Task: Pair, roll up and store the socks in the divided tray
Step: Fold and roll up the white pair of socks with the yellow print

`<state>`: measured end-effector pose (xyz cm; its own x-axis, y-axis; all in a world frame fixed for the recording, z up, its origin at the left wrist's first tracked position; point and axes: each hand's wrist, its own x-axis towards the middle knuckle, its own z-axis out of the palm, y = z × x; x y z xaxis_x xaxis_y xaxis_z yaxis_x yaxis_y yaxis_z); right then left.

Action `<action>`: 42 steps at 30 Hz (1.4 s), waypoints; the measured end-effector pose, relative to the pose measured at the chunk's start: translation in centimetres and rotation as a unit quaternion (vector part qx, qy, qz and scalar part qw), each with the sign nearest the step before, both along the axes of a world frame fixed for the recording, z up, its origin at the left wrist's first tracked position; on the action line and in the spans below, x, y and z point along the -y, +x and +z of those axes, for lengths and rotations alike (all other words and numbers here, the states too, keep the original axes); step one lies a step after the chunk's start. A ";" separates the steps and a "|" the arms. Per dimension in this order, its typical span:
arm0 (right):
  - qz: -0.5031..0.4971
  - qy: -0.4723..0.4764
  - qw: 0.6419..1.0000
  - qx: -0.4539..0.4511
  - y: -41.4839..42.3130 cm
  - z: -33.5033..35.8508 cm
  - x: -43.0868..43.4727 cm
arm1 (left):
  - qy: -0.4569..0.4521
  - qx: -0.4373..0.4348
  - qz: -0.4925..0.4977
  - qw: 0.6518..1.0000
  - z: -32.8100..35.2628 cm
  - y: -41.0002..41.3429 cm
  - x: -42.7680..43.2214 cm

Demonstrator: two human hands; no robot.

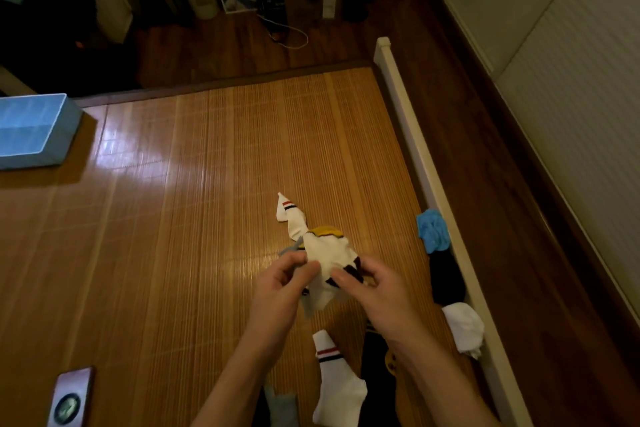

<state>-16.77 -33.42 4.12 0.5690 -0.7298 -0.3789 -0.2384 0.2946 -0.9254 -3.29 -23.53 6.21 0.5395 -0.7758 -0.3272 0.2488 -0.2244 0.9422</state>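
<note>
Above woven bamboo mat, left hand and right hand pinch 1 white dark-marked sock; align cuffs before rolling.

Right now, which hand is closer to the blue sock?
Right. The right hand is left of the blue sock, nearer the person; the left hand is farther left, past the held white sock.
</note>
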 end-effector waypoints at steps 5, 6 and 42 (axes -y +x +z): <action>0.021 -0.119 0.990 -0.073 -1.1 2.6 0.7 | 0.041 0.055 0.006 0.998 1.9 -0.2 -0.5; 0.018 -0.128 0.987 -0.092 -1.4 3.3 0.9 | 0.051 0.051 0.017 0.997 2.3 -0.2 -0.8; 0.137 -0.226 0.963 -0.057 0.0 15.6 -1.5 | 0.068 -0.205 0.050 0.975 15.3 0.2 -0.2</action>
<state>-16.81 -31.89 19.73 0.7368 -0.6637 -0.1289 -0.3569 -0.2198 -0.9079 -3.13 -23.35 21.52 0.4118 -0.6603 -0.6280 0.6254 -0.2964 0.7218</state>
